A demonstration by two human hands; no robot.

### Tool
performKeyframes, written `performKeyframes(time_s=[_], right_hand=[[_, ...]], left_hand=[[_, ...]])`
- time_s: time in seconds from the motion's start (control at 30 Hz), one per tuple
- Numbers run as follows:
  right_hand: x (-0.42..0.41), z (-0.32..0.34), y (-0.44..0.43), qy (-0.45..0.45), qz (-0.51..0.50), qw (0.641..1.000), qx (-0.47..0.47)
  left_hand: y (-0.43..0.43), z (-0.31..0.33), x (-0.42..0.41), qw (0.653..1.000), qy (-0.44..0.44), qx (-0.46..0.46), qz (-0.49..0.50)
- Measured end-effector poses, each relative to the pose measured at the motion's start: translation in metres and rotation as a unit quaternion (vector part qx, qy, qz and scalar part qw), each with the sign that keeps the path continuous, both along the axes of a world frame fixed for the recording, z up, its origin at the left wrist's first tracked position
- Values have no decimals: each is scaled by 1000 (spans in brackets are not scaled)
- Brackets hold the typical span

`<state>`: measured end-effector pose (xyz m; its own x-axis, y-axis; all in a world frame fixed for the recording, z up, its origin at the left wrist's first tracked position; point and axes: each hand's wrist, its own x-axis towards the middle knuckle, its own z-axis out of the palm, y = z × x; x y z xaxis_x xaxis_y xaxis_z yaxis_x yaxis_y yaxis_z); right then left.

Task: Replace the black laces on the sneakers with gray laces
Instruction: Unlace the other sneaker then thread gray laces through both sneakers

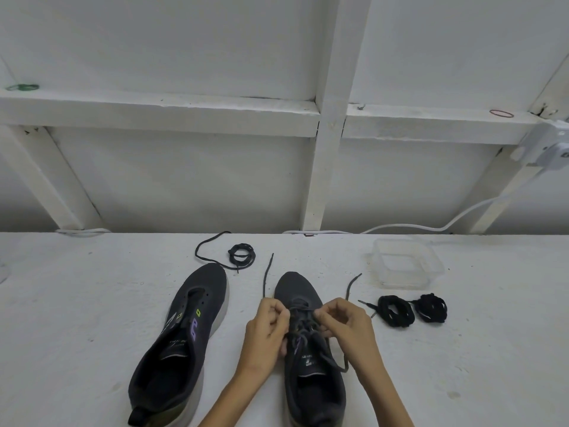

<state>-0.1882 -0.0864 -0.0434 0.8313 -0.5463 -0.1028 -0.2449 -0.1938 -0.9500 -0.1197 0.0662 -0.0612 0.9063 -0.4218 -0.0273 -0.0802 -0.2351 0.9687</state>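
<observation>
A white, rough-painted bench carries a clear plastic container towards its far right. A white cable runs along the back edge and climbs to a white device, perhaps a clamp-mounted fitting, at the right border. Behind stand a white post and a ledge, with green bands at its left and a red band at its right.

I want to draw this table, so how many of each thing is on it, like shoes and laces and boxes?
Sneakers: 2, the unlaced sneaker and the laced sneaker
Gray laces: 2, the coiled gray lace and the threaded gray lace
Black laces: 2, the black bundle with loose tips and the black bundle beside it
Clear container: 1
Total: 7
</observation>
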Motion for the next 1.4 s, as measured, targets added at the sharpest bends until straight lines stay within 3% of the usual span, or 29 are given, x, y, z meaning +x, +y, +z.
performKeyframes(time_s=[0.1, 0.23, 0.43, 0.6, 0.7, 0.8, 1.23, 1.4], right_hand=[[-10, 5, -6, -8, 31, 999, 10], [-10, 6, -6, 31, 95, 990, -99], [-5, 10, 3, 59, 97, 973, -201], [-9, 4, 4, 55, 54, 988, -133], [-12, 2, 6, 36, 37, 996, -74], [-12, 4, 6, 19, 54, 995, -83], [-5, 8, 7, 51, 98, 978, -177], [-8, 3, 9, 49, 54, 996, -43]], left_hand=[[10, 5, 0, 1000, 6, -17, -24], [10, 11, -3, 998, -1, -6, -64], [7, 10, 1, 998, 9, 22, -61], [3, 9, -12, 993, 91, -62, -38], [6, 9, -17, 991, 96, -90, -29], [11, 13, -15, 991, 91, -95, -30], [2, 9, -5, 999, 6, 24, -22], [2, 5, -12, 994, 94, -49, 4]])
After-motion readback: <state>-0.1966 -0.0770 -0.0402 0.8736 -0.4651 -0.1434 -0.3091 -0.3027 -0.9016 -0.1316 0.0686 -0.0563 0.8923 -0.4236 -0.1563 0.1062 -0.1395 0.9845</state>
